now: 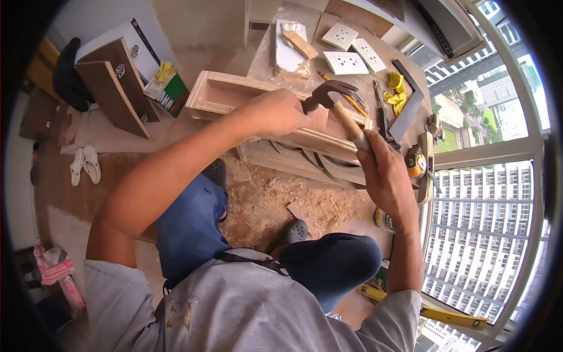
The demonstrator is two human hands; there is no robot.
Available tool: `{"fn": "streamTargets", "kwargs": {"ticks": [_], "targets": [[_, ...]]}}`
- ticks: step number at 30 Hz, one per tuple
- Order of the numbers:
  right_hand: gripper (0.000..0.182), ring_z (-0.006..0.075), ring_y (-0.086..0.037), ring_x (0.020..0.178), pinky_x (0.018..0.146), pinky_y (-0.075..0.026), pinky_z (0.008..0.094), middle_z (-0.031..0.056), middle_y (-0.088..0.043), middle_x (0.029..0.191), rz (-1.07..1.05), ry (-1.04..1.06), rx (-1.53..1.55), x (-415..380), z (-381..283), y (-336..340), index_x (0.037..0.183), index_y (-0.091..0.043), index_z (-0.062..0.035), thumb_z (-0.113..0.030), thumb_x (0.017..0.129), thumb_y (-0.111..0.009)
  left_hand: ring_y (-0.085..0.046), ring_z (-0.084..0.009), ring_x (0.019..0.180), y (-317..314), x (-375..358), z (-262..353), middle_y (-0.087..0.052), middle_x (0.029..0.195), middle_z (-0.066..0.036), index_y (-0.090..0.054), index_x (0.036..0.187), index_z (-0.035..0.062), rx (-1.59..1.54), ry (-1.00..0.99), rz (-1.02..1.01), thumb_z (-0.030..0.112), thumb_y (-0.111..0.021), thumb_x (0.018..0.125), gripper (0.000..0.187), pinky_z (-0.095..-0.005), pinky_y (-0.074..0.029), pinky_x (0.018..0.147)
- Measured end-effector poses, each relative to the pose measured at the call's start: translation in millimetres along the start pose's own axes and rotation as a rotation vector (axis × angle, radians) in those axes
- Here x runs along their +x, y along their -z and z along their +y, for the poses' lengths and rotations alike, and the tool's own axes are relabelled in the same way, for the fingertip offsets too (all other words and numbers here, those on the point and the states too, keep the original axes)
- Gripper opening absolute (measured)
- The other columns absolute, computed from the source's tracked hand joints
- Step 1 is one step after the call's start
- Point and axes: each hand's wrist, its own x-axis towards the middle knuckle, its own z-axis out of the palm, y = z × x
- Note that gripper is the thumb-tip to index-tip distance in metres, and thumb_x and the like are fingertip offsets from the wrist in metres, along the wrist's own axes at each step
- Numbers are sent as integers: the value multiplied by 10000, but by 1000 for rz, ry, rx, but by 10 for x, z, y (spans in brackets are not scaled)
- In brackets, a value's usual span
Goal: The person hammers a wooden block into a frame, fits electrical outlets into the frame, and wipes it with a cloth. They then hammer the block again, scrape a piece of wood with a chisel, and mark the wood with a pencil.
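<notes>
My right hand (384,173) is wrapped around the wooden handle of a claw hammer (350,124). The dark head of the hammer is raised beside my left hand (280,112), over a long, narrow wooden drawer box (220,88). The fingers of my left hand are pinched together at the box's upper part, close to the hammer head. What they hold, if anything, is hidden. The box lies lengthwise on the dusty workbench in front of me, its open side up. A yellow pencil (356,107) rests behind the hammer.
White socket plates (347,63), a yellow glove (397,94), a dark metal square (409,114) and a tape measure (416,161) are on the bench. Wood shavings (281,196) cover the floor. Cabinet panels (111,97) stand left, windows (478,234) right. A yellow level (451,315) lies low right.
</notes>
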Motion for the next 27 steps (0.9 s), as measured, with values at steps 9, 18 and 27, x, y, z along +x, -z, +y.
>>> {"fn": "streamTargets", "kwargs": {"ticks": [9,18,27], "targets": [[321,494,-681,971,802,-548,554,283,-697,1101,49,-9,-142,111,-64,-5,1341,-550,-4,-123,1047,-596,-545,-226,630,5,-7,9,-595,649,-165,-697,829,-74,9,-6,-24,329,-707,971,428,-439,-467,652],[325,489,-689,939,754,-556,556,252,-695,1104,85,8,-154,137,-116,-43,1356,-531,-38,-133,1051,-593,-564,-257,647,-14,30,-5,-623,686,-192,-709,855,-74,40,-5,-2,321,-715,972,412,-463,-474,676],[314,503,-688,942,752,-559,555,254,-693,1156,100,-59,-244,83,-104,-98,1359,-531,-48,-139,1063,-581,-557,-249,643,-7,13,19,-612,675,-187,-712,840,-76,55,-37,4,302,-721,962,397,-461,-480,677]]}}
